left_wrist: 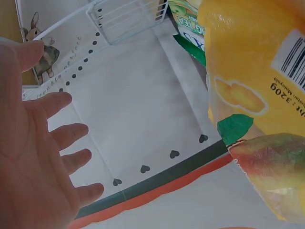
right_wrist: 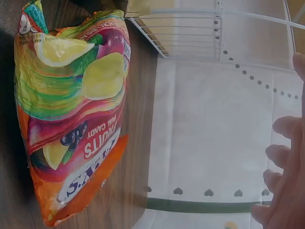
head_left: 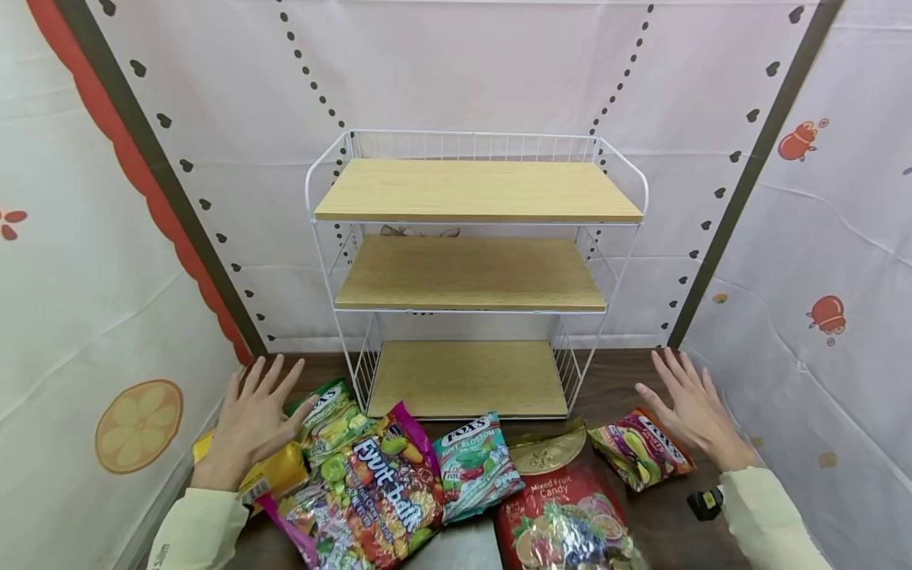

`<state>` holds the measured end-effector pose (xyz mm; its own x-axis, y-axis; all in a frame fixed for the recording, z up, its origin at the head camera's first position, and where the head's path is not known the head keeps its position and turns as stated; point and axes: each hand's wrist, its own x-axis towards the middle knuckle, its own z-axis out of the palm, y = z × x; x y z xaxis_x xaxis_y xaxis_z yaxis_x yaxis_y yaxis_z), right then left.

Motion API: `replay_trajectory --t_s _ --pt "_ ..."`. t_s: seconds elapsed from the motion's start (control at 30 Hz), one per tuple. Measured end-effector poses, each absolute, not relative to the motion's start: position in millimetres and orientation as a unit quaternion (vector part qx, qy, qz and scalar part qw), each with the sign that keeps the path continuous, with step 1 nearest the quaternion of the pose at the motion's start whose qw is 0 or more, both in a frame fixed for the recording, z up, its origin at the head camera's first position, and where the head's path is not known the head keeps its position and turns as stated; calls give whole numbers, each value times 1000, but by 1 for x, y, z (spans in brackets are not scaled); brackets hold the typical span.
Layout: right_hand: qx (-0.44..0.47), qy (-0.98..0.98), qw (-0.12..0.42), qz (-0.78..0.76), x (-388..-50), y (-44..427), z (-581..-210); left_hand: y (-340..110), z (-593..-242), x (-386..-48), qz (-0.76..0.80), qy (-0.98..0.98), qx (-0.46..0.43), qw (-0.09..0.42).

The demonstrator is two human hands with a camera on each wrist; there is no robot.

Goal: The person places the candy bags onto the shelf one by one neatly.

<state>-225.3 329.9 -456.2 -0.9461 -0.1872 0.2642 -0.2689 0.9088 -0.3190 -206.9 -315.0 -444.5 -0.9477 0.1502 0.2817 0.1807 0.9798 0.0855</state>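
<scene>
My left hand [head_left: 249, 423], fingers spread and holding nothing, hovers by a yellow bag [head_left: 281, 473] and a green Fox's bag [head_left: 331, 419]. The left wrist view shows the yellow bag [left_wrist: 257, 62] beside that hand [left_wrist: 38, 148]. My right hand [head_left: 694, 412], also spread and empty, is next to a Fox's fruits bag [head_left: 641, 449]; in the right wrist view the same bag [right_wrist: 81, 105] lies left of the hand [right_wrist: 288, 167]. Between the hands lie a Fyuit bath bag [head_left: 388, 491], a teal Fox's bag [head_left: 477, 467] and a red Mixed Fruit Candy bag [head_left: 566, 507].
A white wire rack with three wooden shelves [head_left: 470, 273] stands at the back centre, its shelves bare. Printed cloth walls [head_left: 805, 261] enclose the brown table [head_left: 613, 380]. A small black object [head_left: 705, 504] sits by the right sleeve.
</scene>
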Motion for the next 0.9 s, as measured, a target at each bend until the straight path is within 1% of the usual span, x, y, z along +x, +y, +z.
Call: replay_trajectory --t_s 0.33,0.57,0.7,0.9 --pt "122 -967 100 200 -223 320 -454 -308 -444 -204 -77 -989 -77 105" --pt "118 -968 69 209 -220 309 -450 -301 -445 -203 -82 -988 -80 108" --pt "131 -966 56 218 -221 303 -452 -299 -444 -201 -91 -986 -83 112" --pt "154 -959 51 233 -221 296 -453 -293 -447 -197 -105 -982 -98 121"
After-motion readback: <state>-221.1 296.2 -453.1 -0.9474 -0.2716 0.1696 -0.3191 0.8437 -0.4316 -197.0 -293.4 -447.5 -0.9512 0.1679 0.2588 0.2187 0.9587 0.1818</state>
